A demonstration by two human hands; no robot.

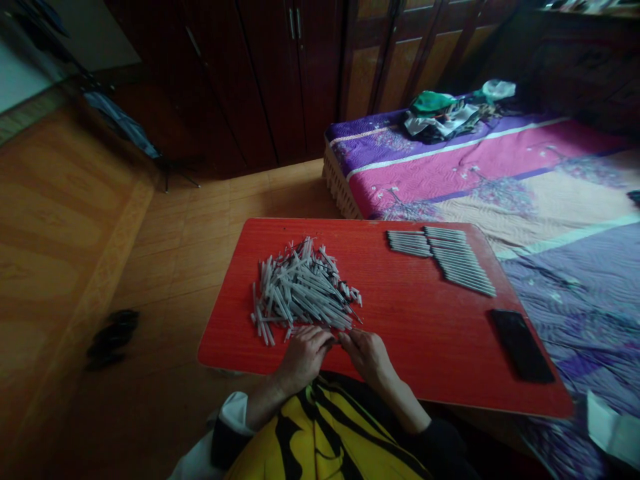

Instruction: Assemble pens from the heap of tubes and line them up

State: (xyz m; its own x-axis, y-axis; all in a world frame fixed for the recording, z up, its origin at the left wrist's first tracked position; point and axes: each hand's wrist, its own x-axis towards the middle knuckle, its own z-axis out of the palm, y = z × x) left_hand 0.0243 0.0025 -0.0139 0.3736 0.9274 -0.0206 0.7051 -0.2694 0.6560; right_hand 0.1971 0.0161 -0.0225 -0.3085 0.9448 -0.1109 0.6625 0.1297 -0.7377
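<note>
Low in the middle of the frame, the left hand [303, 357] and the right hand [371, 355] meet at the near edge of a red table [425, 333]. The left grip is curled in, fingers drawn together. The right grip is pinched shut, its fingertips [345, 339] almost touching the left thumb. Whatever sits between them is too small to make out.

Just above the hands, touching them, lies a loose pile of tubes [303, 293], thin, pale grey and crossing one another at all angles (some have darker tips). It takes up the left-centre part of the table.

Toward the upper right of the table, well apart from the pile, a row of tubes [450, 260] lies side by side in a neat slanting band. A black phone [521, 345] rests flat near the table's right edge.

A yellow and black garment [320, 440] fills the bottom centre of the frame under the wrists. At the right a bed [550, 180] with a pink and purple quilt runs beside the table, with a heap of clothes [450, 113] at its far end. Dark wooden cupboards [260, 80] stand across the top, and a dark shape [113, 337] lies on the wooden floor [65, 220] at the lower left.
</note>
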